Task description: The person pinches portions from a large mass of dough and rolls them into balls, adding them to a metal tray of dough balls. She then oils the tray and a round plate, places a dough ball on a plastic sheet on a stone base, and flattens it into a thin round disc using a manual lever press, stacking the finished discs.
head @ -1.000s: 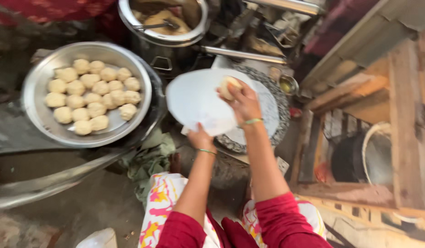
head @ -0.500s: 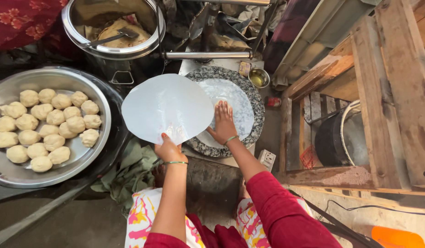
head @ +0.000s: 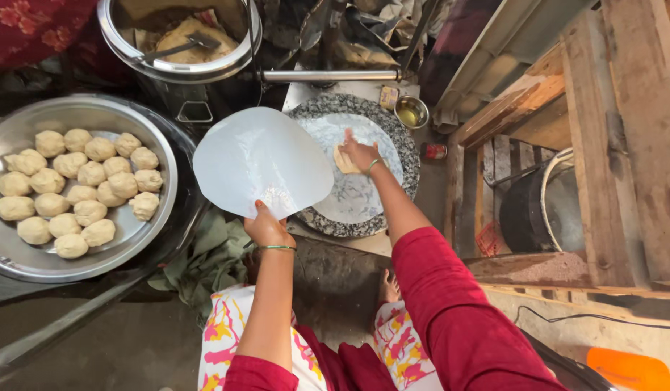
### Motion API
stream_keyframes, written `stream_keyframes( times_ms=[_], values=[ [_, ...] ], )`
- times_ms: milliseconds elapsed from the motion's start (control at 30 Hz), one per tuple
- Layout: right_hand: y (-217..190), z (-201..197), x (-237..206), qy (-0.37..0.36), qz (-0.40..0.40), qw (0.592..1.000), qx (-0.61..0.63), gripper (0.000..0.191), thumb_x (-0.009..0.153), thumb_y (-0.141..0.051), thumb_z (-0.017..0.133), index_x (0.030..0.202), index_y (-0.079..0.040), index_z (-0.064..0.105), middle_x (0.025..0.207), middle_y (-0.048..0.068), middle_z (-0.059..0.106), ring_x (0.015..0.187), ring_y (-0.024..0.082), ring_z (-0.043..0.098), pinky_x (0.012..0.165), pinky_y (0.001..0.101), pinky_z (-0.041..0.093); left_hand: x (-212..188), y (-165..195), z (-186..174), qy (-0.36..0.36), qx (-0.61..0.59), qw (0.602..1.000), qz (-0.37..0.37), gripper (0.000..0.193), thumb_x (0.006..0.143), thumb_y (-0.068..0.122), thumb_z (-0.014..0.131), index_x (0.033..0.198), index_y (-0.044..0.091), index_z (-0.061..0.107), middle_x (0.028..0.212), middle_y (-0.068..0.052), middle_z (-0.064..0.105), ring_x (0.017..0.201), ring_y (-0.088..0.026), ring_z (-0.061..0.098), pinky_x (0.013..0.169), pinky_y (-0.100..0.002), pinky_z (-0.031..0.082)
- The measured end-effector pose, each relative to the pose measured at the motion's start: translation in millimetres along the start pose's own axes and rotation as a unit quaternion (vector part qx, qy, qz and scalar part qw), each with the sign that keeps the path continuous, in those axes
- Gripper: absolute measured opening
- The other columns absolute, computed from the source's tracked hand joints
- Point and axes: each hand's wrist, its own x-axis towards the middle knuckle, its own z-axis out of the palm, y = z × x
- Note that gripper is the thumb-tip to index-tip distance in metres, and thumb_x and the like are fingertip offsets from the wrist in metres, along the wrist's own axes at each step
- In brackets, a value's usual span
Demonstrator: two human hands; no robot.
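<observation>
My left hand (head: 268, 229) grips the near edge of a round white plastic sheet (head: 262, 161) and holds it lifted off to the left. A second white sheet (head: 353, 192) lies flat on the round speckled stone slab (head: 407, 156). My right hand (head: 360, 153) presses a small flattened piece of dough (head: 344, 161) onto that sheet. Both wrists wear thin bangles, and the right arm has a red sleeve.
A wide steel tray (head: 139, 239) at the left holds several dough balls (head: 74, 192). Behind it stands a steel pot (head: 183, 65) with filling and a spoon. A small steel bowl (head: 412, 112) sits by the slab. Wooden frames (head: 617, 145) and a dark pot (head: 527, 210) stand at the right.
The right hand went from pressing flat on the slab's sheet to holding a dough piece on it. The left hand has swung the lifted sheet further left.
</observation>
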Motion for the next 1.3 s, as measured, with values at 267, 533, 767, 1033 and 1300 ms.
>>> stream_keyframes(
  times_ms=[267, 533, 767, 1033, 1300],
  values=[
    [-7.7, 72.5, -32.0, 0.113, -0.04, 0.981, 0.152, 0.051, 0.117, -0.037, 0.019, 0.16, -0.017, 0.04, 0.164, 0.011, 0.043, 0.159, 0.025, 0.034, 0.132, 0.0565, 0.016, -2.7, 0.8, -2.8, -0.026, -0.021, 0.999, 0.013, 0.035, 0.104, 0.009, 0.051, 0.138, 0.001, 0.054, 0.128, -0.013, 0.065, 0.109, -0.027, 0.068, 0.085, -0.042, 0.06],
    [7.9, 57.3, -53.1, 0.245, -0.014, 0.968, 0.048, 0.074, 0.107, -0.051, 0.039, 0.151, 0.008, 0.031, 0.16, 0.027, 0.039, 0.154, 0.036, 0.024, 0.127, 0.0547, 0.01, 2.1, -0.8, -3.5, -0.023, -0.032, 0.999, 0.005, 0.033, 0.104, 0.01, 0.051, 0.136, 0.002, 0.055, 0.124, -0.011, 0.066, 0.105, -0.025, 0.069, 0.08, -0.04, 0.061],
    [12.3, 12.7, -2.8, 0.019, 0.015, 0.998, 0.059, 0.06, 0.102, -0.022, 0.031, 0.161, -0.012, 0.027, 0.166, 0.015, 0.034, 0.152, 0.031, 0.033, 0.125, 0.0687, 0.005, -1.5, -0.5, -0.8, -0.017, -0.021, 1.0, 0.002, 0.033, 0.103, 0.011, 0.054, 0.135, 0.002, 0.056, 0.121, -0.012, 0.067, 0.1, -0.024, 0.07, 0.077, -0.038, 0.062],
    [-15.4, 4.9, 11.3, 0.123, 0.017, 0.975, 0.184, 0.072, 0.1, -0.042, 0.039, 0.157, 0.002, 0.028, 0.166, 0.027, 0.03, 0.151, 0.044, 0.028, 0.12, 0.0548, 0.023, 0.3, 1.3, 2.1, 0.01, -0.016, 1.0, 0.015, 0.034, 0.104, 0.011, 0.057, 0.137, 0.0, 0.055, 0.121, -0.014, 0.065, 0.097, -0.025, 0.067, 0.075, -0.038, 0.059],
    [-28.7, 49.1, -29.1, 0.26, -0.041, 0.964, -0.023, 0.083, 0.096, -0.049, 0.045, 0.156, 0.003, 0.022, 0.165, 0.028, 0.022, 0.152, 0.045, 0.019, 0.117, 0.0548, 0.02, -3.0, 4.4, -2.6, -0.012, -0.047, 0.999, 0.015, 0.038, 0.102, 0.01, 0.055, 0.14, 0.003, 0.054, 0.129, -0.012, 0.065, 0.109, -0.024, 0.069, 0.088, -0.04, 0.06]
  ],
)
